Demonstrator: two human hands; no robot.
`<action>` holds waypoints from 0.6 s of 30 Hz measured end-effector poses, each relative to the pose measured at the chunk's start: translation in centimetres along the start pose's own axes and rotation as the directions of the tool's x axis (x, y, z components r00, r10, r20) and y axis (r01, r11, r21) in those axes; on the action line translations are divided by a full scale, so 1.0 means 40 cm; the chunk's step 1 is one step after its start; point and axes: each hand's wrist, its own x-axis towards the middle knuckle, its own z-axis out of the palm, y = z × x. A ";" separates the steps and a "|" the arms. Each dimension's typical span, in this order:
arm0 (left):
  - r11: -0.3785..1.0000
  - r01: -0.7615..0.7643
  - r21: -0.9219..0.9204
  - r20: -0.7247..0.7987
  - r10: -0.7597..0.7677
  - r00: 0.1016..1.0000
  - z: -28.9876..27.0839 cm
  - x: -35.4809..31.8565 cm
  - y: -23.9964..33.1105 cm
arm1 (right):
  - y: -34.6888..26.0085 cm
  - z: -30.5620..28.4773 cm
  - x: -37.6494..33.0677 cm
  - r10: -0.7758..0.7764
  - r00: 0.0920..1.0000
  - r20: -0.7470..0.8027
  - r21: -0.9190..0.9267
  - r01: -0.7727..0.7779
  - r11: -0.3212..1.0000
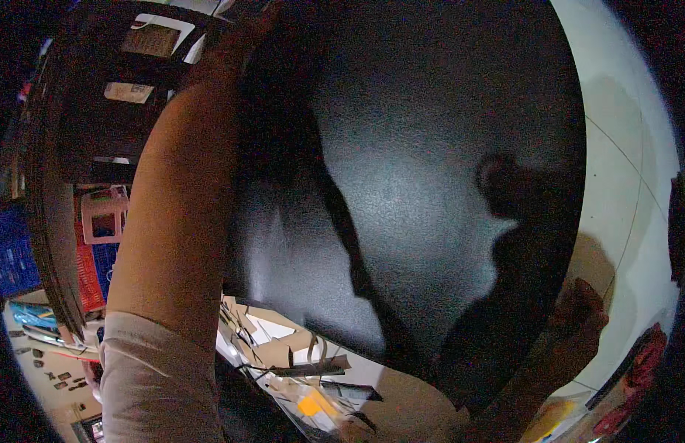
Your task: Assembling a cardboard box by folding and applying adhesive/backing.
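Observation:
A large black panel (409,184) with a fine-grained, leather-like face fills the middle of the view. My left arm, in a pale sleeve, reaches up along its left side. At the top, my left hand (260,26) lies in deep shadow by the panel's upper left part, and its fingers cannot be made out. At the lower right, my right hand (581,311) is dim, its fingers bent round the panel's right edge. The shadow of a head and arms falls across the panel's face.
Dark shelving (84,140) stands at the left, with a pink plastic frame (105,218) and blue and red crates near it. Below the panel lies a clutter of cardboard (276,351), strips and an orange piece (310,404). Pale tiled floor (615,148) shows at the right, with a red thing (645,358) at its lower edge.

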 end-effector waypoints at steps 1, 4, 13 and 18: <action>0.999 0.018 -0.051 0.008 -0.017 1.000 0.023 -0.031 0.014 | 0.033 0.029 -0.003 0.223 0.975 0.002 0.561 -0.185 0.807; 0.991 0.055 -0.121 0.020 -0.053 0.998 0.002 -0.004 0.008 | 0.055 0.082 -0.015 0.363 0.924 0.124 0.947 -0.219 0.234; 0.936 0.135 -0.326 0.055 -0.124 0.991 -0.034 0.485 0.091 | -0.019 0.049 -0.011 0.292 0.941 0.169 0.810 -0.301 0.503; 0.885 0.158 -0.438 0.046 -0.153 0.987 -0.205 0.495 0.224 | -0.047 -0.017 0.001 0.068 0.997 -0.024 0.562 -0.043 0.826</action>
